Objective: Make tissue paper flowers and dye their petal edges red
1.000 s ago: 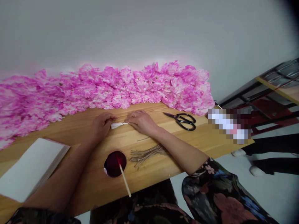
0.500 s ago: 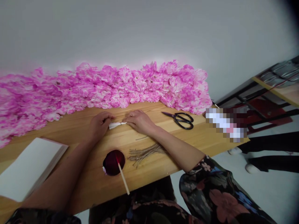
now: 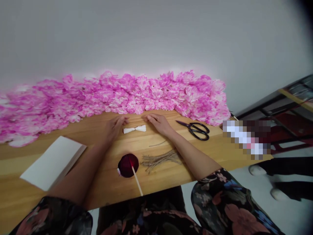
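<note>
A small white paper bundle (image 3: 140,128), tied at its middle like a bow, lies on the wooden table between my hands. To its left rests my left hand (image 3: 115,126), fingers stretched out and apart from the bundle. On the other side, my right hand (image 3: 158,123) is above the table with its fingers extended and nothing in them. Nearer to me are a bowl of dark red liquid (image 3: 124,165) with a wooden stick (image 3: 137,182) leaning in it, and a bunch of thin brown ties (image 3: 160,159). One loose tie (image 3: 157,144) lies apart.
Pink and white paper flowers (image 3: 132,93) line the table's back along the wall. Black-handled scissors (image 3: 195,129) lie to the right, a stack of white paper (image 3: 55,161) to the left. Beyond the right edge stand another person's legs (image 3: 288,166) and a shelf rack (image 3: 293,114).
Both hands have let go of the white paper bundle and drawn apart from it. It now lies free on the table. The view has shifted slightly, so things appear further right.
</note>
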A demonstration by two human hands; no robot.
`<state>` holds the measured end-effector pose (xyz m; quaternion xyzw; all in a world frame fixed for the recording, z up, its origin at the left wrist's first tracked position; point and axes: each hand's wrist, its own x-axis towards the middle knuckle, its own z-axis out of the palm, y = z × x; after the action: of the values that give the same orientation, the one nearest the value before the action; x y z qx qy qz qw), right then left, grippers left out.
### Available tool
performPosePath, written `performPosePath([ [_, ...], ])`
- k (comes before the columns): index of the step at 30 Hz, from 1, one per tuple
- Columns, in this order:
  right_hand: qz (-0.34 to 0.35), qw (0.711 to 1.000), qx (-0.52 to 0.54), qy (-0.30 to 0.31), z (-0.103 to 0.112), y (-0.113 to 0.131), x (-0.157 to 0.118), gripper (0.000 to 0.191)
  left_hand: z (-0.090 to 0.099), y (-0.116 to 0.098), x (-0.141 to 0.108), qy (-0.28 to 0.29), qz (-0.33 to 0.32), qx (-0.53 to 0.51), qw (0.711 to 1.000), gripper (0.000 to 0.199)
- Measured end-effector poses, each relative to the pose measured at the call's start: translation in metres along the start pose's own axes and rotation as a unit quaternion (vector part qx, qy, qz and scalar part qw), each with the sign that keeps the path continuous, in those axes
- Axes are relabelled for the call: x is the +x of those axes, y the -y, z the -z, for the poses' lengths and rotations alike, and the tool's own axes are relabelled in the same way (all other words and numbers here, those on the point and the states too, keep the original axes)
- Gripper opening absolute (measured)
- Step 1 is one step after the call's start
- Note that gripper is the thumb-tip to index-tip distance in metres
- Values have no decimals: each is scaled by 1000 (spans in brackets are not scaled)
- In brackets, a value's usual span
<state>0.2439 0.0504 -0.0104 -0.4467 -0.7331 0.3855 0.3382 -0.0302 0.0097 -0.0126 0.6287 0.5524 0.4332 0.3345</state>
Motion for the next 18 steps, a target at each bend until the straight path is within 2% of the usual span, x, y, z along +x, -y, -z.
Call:
performPosePath([
  [4,3,1000,10,8,-1,5,-4,37,0,-3,-1,7,3,6,1000,61],
  [13,51,997,-57,28,1,-2,-6,31,0,-4,-1,41,-4,46,998,65],
  [18,74,992,-91,37,1,-4,-6,33,1,-12,-6,52,-10,53,997,58],
])
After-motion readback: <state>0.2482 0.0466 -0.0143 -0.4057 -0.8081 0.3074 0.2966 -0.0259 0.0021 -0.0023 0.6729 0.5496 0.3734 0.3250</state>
